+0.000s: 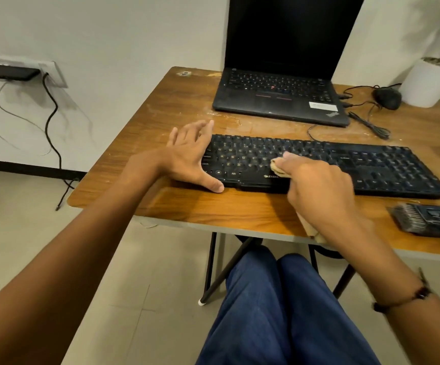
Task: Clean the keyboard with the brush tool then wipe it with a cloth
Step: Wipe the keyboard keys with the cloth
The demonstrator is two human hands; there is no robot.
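A long black keyboard (371, 167) lies across the wooden table (187, 204). My left hand (187, 156) rests flat on the keyboard's left end, fingers spread, thumb along its front edge. My right hand (316, 185) grips a beige cloth (277, 167) and presses it onto the keys near the middle of the keyboard. A tail of the cloth hangs below my wrist over the table's front edge. The black brush tool (429, 219) lies on the table at the front right, apart from both hands.
An open black laptop (279, 96) stands behind the keyboard. A black mouse (387, 97) with its cables and a white plant pot (427, 80) sit at the back right. A wall socket with a phone (11, 72) is at left. My blue-trousered legs are under the table.
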